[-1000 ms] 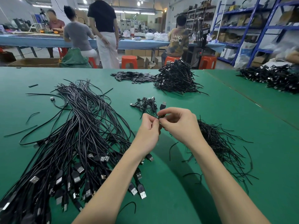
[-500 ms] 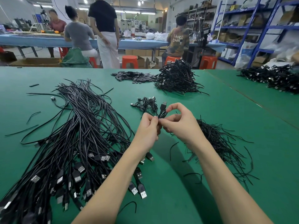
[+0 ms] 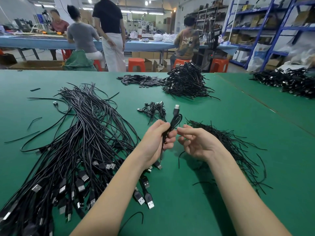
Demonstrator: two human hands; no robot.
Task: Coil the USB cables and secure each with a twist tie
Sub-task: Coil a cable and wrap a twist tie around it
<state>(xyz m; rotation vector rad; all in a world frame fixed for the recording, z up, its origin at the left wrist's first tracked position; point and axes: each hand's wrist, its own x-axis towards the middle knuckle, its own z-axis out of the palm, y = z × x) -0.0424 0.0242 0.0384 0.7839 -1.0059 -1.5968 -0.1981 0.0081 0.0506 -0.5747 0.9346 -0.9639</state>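
Note:
My left hand (image 3: 157,140) grips a coiled black USB cable (image 3: 176,119) above the green table (image 3: 221,120), its silver plug pointing up and away. My right hand (image 3: 196,143) hovers just right of the coil, palm up, fingers loosely curled, holding nothing that I can see. A big heap of loose USB cables (image 3: 76,142) lies to the left, plugs toward me. Black twist ties (image 3: 226,147) are piled to the right, under my right wrist. A few tied coils (image 3: 154,109) lie beyond my hands.
A large mound of finished coils (image 3: 185,81) and flat black pieces (image 3: 139,80) sit at the far edge. More cables (image 3: 289,81) lie on the neighbouring table at right. Several people work at a blue bench behind, with orange stools and blue shelving.
Both hands were pinched together on the coil; now my right hand has let go and drawn right, and my left hand has raised the coil so its plug stands up.

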